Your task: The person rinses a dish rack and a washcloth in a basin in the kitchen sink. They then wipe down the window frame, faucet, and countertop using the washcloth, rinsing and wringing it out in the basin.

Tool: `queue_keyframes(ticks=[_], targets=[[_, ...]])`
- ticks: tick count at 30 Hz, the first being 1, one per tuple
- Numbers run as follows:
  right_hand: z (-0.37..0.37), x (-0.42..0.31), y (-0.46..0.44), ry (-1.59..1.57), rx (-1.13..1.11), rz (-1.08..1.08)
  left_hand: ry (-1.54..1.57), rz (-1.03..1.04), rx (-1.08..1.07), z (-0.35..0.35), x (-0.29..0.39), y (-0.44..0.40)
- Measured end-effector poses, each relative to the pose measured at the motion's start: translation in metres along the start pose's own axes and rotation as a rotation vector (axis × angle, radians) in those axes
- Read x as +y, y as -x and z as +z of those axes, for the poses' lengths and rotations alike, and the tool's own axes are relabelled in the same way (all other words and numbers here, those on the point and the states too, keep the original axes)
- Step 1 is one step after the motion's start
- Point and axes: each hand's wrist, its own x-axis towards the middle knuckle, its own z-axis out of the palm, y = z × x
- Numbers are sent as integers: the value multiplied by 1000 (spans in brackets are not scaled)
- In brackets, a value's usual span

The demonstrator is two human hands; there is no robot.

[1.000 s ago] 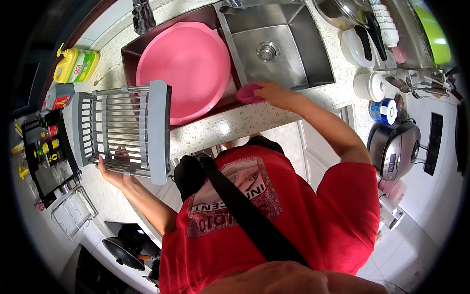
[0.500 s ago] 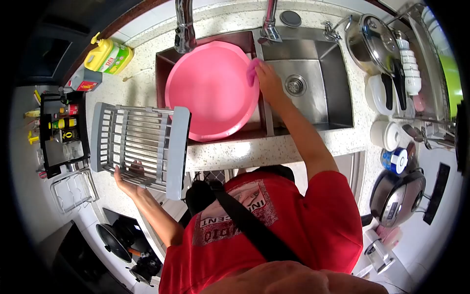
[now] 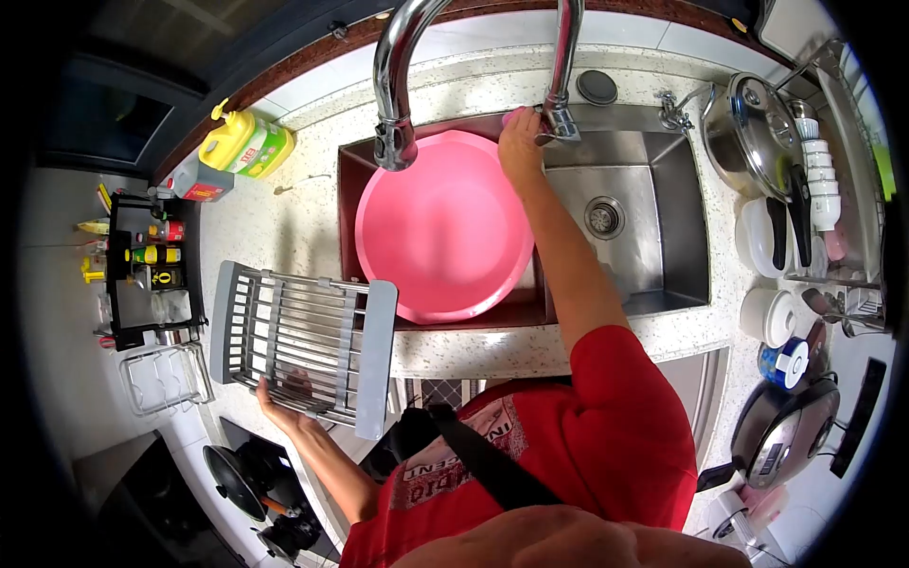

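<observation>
My left hand (image 3: pixel 284 407) is closed around the near lower side of a drain rack (image 3: pixel 308 346) with metal bars and grey plastic ends, holding it tilted beside the sink. Bars partly cover my fingers. On the raised middle edge between the basins, close to the base of the right-hand tap (image 3: pixel 561 118), my right hand (image 3: pixel 521 150) presses a purple-pink cloth (image 3: pixel 514 115). Most of that cloth is hidden under the fingers. A large pink basin (image 3: pixel 445 227) sits in the left sink bowl, with nothing visible inside it.
A curved faucet (image 3: pixel 396 133) rises over the pink basin. The right sink bowl (image 3: pixel 630 256) shows its drain. Yellow detergent (image 3: pixel 248 144) stands at the back left. A pressure cooker (image 3: pixel 748 133), stacked bowls (image 3: pixel 822 180) and a rice cooker (image 3: pixel 791 431) line the right side.
My right hand has moved away from me with the cloth, from beside the basin's rim to near the tap base. The camera view has shifted; my left hand still holds the rack.
</observation>
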Motion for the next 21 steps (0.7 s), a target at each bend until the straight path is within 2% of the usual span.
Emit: queue_keyframes(ticks=[2, 3, 5, 8, 10, 12, 14, 16, 17, 18, 21], targets=[[0, -1, -3, -48, -217, 50, 37, 0, 52, 3, 2, 1], [-4, 3, 2, -51, -220, 56, 54, 14, 50, 6, 3, 4], [-7, 16, 7, -96, -46, -89, 49, -15, -34, -1, 5, 3], [-10, 14, 21, -143, -99, -53, 89, -14, -141, -5, 2, -1], [-8, 13, 18, -131, -106, -63, 78, -48, -53, 1, 5, 1], [-10, 21, -2, -305, 188, -162, 72, -29, -70, 11, 6, 7], [-20, 31, -19, -240, 132, -158, 118, -6, -64, 25, 9, 20], [-27, 30, -21, 274, -399, -434, 35, 33, -121, 24, 11, 19], [-18, 21, -21, 392, -404, -345, 19, 29, -131, 21, 11, 15], [-13, 12, -21, 385, -407, -344, 3, 21, -133, 17, 11, 14], [5, -3, -27, 232, -599, -70, -21, 48, -93, 12, 14, 18]])
